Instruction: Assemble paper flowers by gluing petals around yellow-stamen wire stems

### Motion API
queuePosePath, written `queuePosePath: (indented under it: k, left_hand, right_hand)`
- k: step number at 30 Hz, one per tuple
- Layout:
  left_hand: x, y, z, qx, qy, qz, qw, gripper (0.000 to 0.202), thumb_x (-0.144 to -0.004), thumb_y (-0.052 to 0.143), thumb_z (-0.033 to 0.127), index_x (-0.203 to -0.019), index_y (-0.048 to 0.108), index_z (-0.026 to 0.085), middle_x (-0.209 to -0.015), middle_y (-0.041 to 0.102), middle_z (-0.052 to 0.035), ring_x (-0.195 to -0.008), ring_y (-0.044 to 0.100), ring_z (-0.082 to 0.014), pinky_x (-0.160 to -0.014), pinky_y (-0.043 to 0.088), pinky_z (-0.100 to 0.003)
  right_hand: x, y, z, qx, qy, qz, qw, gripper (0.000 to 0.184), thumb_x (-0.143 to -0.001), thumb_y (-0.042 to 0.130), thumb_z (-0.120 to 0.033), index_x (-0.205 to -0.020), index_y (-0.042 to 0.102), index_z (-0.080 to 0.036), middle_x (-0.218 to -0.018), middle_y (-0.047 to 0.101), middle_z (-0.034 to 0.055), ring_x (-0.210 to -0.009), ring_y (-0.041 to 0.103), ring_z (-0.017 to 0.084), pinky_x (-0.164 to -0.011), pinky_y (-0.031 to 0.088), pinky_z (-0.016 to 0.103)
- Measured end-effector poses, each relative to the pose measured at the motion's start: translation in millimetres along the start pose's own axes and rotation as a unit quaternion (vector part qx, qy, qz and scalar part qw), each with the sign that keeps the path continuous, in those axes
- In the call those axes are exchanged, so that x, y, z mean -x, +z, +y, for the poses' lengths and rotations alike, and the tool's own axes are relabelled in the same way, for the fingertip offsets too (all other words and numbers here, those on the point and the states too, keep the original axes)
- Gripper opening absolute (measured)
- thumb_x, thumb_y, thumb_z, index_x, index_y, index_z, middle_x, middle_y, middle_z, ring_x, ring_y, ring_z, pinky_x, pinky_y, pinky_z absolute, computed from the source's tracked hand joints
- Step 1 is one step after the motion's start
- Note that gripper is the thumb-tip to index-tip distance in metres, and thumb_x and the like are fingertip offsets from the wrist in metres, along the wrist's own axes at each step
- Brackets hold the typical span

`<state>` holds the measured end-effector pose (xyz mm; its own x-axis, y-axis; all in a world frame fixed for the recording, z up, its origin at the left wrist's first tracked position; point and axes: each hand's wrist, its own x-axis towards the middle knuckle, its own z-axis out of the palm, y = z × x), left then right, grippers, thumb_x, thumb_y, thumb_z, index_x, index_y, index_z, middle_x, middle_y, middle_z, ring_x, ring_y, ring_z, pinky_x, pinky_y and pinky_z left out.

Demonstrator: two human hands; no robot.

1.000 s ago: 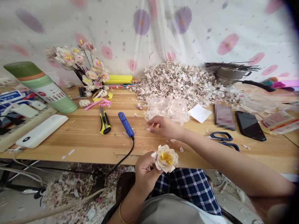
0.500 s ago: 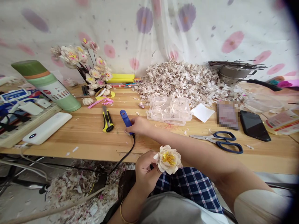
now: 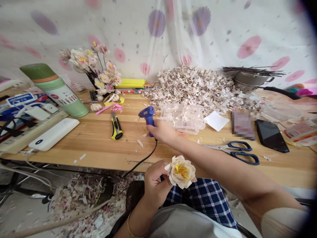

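Observation:
My left hand [image 3: 154, 182] is closed around the base of a cream handmade flower [image 3: 182, 171] with a yellow centre, held over my lap below the table edge. My right hand [image 3: 161, 130] is wrapped round the handle of a blue glue gun [image 3: 147, 115], lifted off the wooden table [image 3: 99, 145], nozzle pointing left. Its black cord [image 3: 141, 161] hangs over the table's front edge. A clear plastic box [image 3: 183, 118] of petals sits just right of the gun.
A yellow-black utility knife [image 3: 116, 126] lies left of the gun. Blue-handled scissors [image 3: 237, 152], a black phone [image 3: 271, 135] and white paper [image 3: 217, 120] lie right. A heap of petal scraps [image 3: 198, 86], a flower bouquet [image 3: 95, 67], a green flask [image 3: 55, 89] and a white power bank [image 3: 53, 134] are there too.
My right hand reached left from the clear box, gripped the blue glue gun lying on the table and raised it upright. The left hand kept the flower almost still.

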<state>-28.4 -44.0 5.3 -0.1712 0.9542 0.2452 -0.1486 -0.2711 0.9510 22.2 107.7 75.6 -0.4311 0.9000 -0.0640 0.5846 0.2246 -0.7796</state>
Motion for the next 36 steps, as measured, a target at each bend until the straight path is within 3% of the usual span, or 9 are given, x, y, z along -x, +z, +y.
queuePosePath:
  k: [3,5,8,12,18,22,25,29,36]
  left_hand:
    - [0.7,2.7,2.2,0.004,0.005,-0.019,1.0,0.034,-0.065,0.084,0.045,-0.054,0.065,0.019,-0.052,0.058,-0.0023,-0.053,0.054,-0.0175,-0.056,0.051,-0.033]
    - [1.5,4.6,2.5,0.002,0.011,-0.035,0.999,0.034,-0.07,0.08,0.048,-0.055,0.067,0.02,-0.052,0.058,-0.0029,-0.053,0.055,-0.0189,-0.056,0.05,-0.034]
    - [2.0,6.9,2.7,-0.018,0.051,-0.072,0.996,0.029,-0.08,0.072,0.044,-0.062,0.071,0.022,-0.055,0.062,-0.0035,-0.053,0.055,-0.0184,-0.055,0.048,-0.033]
    - [-0.7,10.3,8.7,-0.048,0.108,-0.099,0.988,0.024,-0.085,0.069,0.04,-0.067,0.074,0.024,-0.056,0.064,-0.0029,-0.052,0.054,-0.0172,-0.053,0.045,-0.031]
    - [-1.4,16.4,21.3,-0.062,0.106,-0.121,0.985,0.033,-0.084,0.07,0.039,-0.057,0.068,0.02,-0.051,0.061,-0.0023,-0.048,0.052,-0.0146,-0.049,0.042,-0.027]
    - [6.1,17.1,22.6,-0.083,0.026,-0.084,0.993,0.033,-0.085,0.068,0.039,-0.061,0.064,0.017,-0.055,0.06,-0.0016,-0.047,0.052,-0.0122,-0.048,0.041,-0.024]
    - [6.9,18.5,23.6,-0.132,0.004,-0.042,0.99,0.035,-0.089,0.064,0.036,-0.06,0.06,0.017,-0.054,0.058,-0.0001,-0.048,0.051,-0.0108,-0.05,0.041,-0.022]
    - [-1.7,21.7,24.5,-0.181,0.017,-0.009,0.983,0.032,-0.089,0.063,0.033,-0.062,0.059,0.017,-0.054,0.057,0.0013,-0.049,0.051,-0.0102,-0.05,0.04,-0.02]
    - [-13.8,24.3,20.6,-0.213,0.027,0.038,0.976,0.032,-0.089,0.063,0.033,-0.063,0.057,0.017,-0.052,0.053,0.0034,-0.046,0.048,-0.0089,-0.047,0.036,-0.02]
  right_hand:
    - [22.3,-27.1,9.7,-0.036,-0.013,0.056,0.998,0.025,-0.087,0.052,-0.035,-0.092,0.067,-0.016,-0.081,0.072,0.006,-0.069,0.063,0.016,-0.062,0.045,0.026]
    - [38.7,-42.7,17.7,-0.114,-0.047,0.123,0.985,0.023,-0.084,0.057,-0.034,-0.094,0.067,-0.016,-0.083,0.072,0.0045,-0.068,0.06,0.014,-0.062,0.043,0.026]
    - [62.4,-58.0,30.4,-0.272,-0.12,0.225,0.928,0.015,-0.081,0.062,-0.029,-0.092,0.063,-0.018,-0.078,0.07,0.0016,-0.064,0.054,0.012,-0.059,0.041,0.025]
    - [90.5,-64.6,43.8,-0.364,-0.169,0.264,0.877,0.018,-0.082,0.059,-0.027,-0.099,0.061,-0.021,-0.065,0.059,-0.0022,-0.058,0.05,0.012,-0.055,0.04,0.027]
    - [115.3,-61.4,54.9,-0.364,-0.151,0.311,0.865,0.024,-0.086,0.053,-0.035,-0.106,0.061,-0.024,-0.065,0.052,0.0001,-0.061,0.051,0.016,-0.058,0.044,0.031]
    - [120.9,-55.3,61.9,-0.374,-0.126,0.321,0.861,0.017,-0.084,0.053,-0.034,-0.098,0.06,-0.026,-0.091,0.059,0.0045,-0.078,0.06,0.018,-0.067,0.049,0.033]
    - [126.0,-48.4,67.0,-0.378,-0.121,0.315,0.862,0.013,-0.086,0.053,-0.031,-0.097,0.059,-0.026,-0.097,0.061,0.0059,-0.09,0.062,0.021,-0.066,0.049,0.032]
    - [136.6,-36.7,73.4,-0.425,-0.136,0.279,0.851,0.014,-0.086,0.059,-0.028,-0.1,0.059,-0.026,-0.093,0.06,0.0043,-0.075,0.06,0.017,-0.061,0.048,0.03]
    - [145.6,-25.5,82.8,-0.383,-0.115,0.278,0.874,0.017,-0.087,0.062,-0.04,-0.094,0.058,-0.025,-0.074,0.053,0.0005,-0.054,0.047,0.013,-0.049,0.041,0.028]
